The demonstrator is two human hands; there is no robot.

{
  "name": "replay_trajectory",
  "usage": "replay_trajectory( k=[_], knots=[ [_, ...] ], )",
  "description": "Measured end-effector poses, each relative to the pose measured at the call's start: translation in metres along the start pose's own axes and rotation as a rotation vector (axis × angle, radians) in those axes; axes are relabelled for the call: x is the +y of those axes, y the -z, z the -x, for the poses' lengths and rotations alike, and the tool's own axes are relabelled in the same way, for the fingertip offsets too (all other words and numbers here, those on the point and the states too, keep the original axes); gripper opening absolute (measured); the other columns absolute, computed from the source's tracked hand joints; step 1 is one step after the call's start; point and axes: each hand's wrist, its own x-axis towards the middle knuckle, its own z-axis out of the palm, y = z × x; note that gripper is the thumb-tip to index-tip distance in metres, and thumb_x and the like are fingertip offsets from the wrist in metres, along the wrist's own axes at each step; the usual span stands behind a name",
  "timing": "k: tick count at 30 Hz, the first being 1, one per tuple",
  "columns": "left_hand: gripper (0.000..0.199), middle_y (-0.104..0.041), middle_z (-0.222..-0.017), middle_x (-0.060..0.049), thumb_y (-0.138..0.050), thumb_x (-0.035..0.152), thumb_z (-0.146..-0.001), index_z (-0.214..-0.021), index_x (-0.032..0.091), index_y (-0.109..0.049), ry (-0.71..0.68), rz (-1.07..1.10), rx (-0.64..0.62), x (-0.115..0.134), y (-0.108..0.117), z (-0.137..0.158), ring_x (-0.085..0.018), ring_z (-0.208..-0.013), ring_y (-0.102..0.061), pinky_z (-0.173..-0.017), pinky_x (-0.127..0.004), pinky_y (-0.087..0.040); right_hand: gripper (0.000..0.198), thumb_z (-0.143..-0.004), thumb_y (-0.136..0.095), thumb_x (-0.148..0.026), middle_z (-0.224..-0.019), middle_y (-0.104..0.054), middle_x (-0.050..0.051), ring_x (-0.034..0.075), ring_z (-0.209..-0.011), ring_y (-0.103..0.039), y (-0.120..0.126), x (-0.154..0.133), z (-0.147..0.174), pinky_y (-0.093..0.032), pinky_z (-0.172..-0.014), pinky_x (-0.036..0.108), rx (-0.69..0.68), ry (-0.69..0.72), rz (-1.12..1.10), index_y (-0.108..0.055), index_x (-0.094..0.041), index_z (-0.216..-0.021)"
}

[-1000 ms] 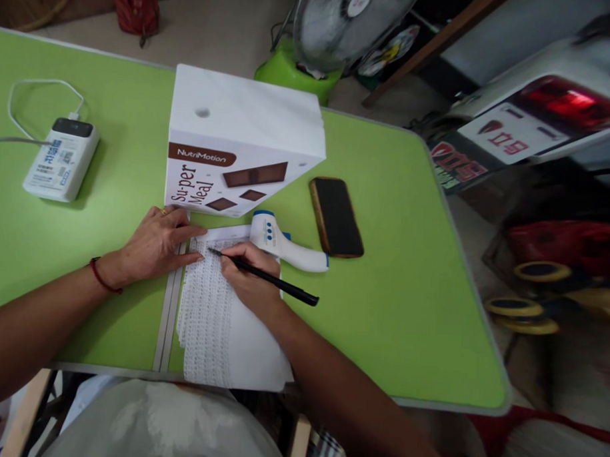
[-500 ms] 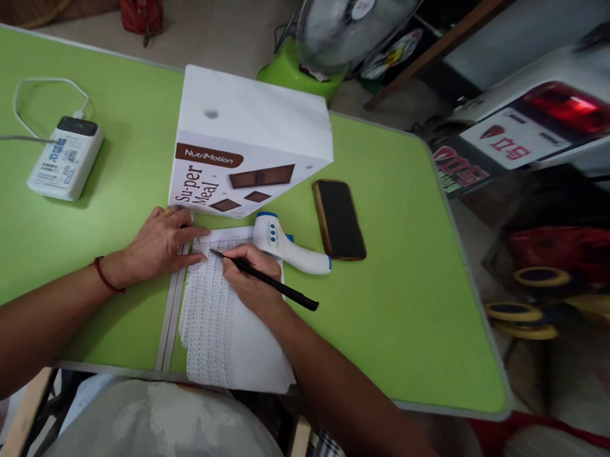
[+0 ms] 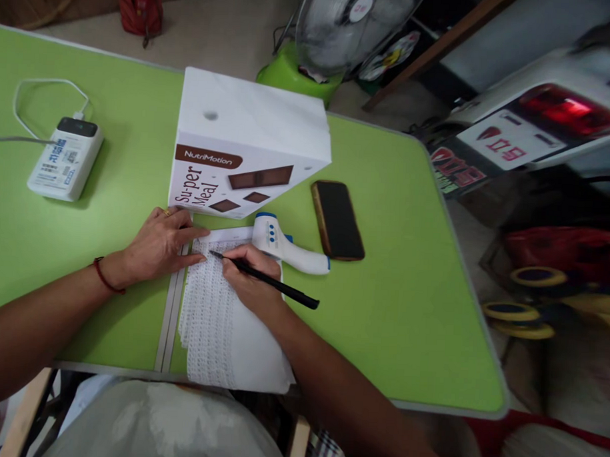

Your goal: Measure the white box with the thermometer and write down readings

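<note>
In my right hand (image 3: 253, 275) is a black pen (image 3: 278, 285), its tip on or just over the upper left of the paper sheets (image 3: 211, 332). Dense rows of small writing cover the left part of the sheets; their right part is blank. My left hand (image 3: 161, 245) lies flat, fingers apart, with thumb and forefinger on the sheets' left edge and other fingertips by the foot of a white box (image 3: 253, 127) lettered "NutriMotion Su-per Meal". A white and blue infrared thermometer (image 3: 289, 246) rests across the sheets' upper right, beside my right hand.
A phone in a brown case (image 3: 338, 220) lies right of the thermometer. At the left, a white power bank (image 3: 66, 159) has a white cable plugged in. Beyond the green table (image 3: 407, 312) stand a fan (image 3: 354, 30) on a green stool and a vehicle with a red tail light (image 3: 572, 111).
The view has shifted very slightly. My right hand and the pen have barely moved over the sheets; my left hand stays in place.
</note>
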Motion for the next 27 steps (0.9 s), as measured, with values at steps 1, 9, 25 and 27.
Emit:
replay_trajectory(
  k=[1,9,25,27],
  knots=[
    [0.038,-0.068,-0.095,-0.007,-0.086,0.037,-0.084,-0.116,0.019,-0.076,-0.002,0.0,0.003,-0.0001,-0.0004,0.0,-0.026,-0.087,-0.063,-0.075,-0.036,-0.038,0.007,-0.072,-0.06,-0.023,-0.059,-0.067,-0.004,0.012,-0.052,-0.06,-0.0001,-0.0003,0.0001,-0.052,-0.055,0.026,0.004,-0.008,0.001,-0.064,-0.024,-0.066],
    [0.04,-0.068,-0.093,-0.007,-0.089,0.035,-0.081,-0.115,0.017,-0.077,-0.03,-0.007,0.045,-0.0005,-0.0012,0.0002,-0.027,-0.086,-0.063,-0.072,-0.035,-0.037,0.007,-0.072,-0.06,-0.024,-0.057,-0.066,-0.005,0.012,-0.05,-0.059,-0.0009,-0.0003,-0.0005,-0.051,-0.053,0.025,0.032,-0.004,-0.019,-0.063,-0.025,-0.065],
    [0.038,-0.068,-0.096,-0.007,-0.083,0.039,-0.087,-0.118,0.019,-0.075,-0.006,-0.011,-0.001,-0.0021,-0.0017,0.0014,-0.027,-0.089,-0.062,-0.074,-0.036,-0.038,0.007,-0.07,-0.058,-0.024,-0.055,-0.062,-0.005,0.012,-0.05,-0.055,-0.0014,-0.0035,0.0006,-0.048,-0.051,0.026,0.048,-0.044,-0.011,-0.059,-0.025,-0.063],
    [0.037,-0.067,-0.097,-0.008,-0.081,0.039,-0.088,-0.119,0.019,-0.075,0.004,-0.004,-0.015,-0.0018,-0.0017,0.0012,-0.028,-0.091,-0.062,-0.075,-0.037,-0.038,0.007,-0.07,-0.058,-0.023,-0.055,-0.062,-0.006,0.012,-0.05,-0.055,-0.0018,-0.003,0.0007,-0.049,-0.052,0.026,0.048,-0.04,-0.005,-0.059,-0.025,-0.064]
  ],
)
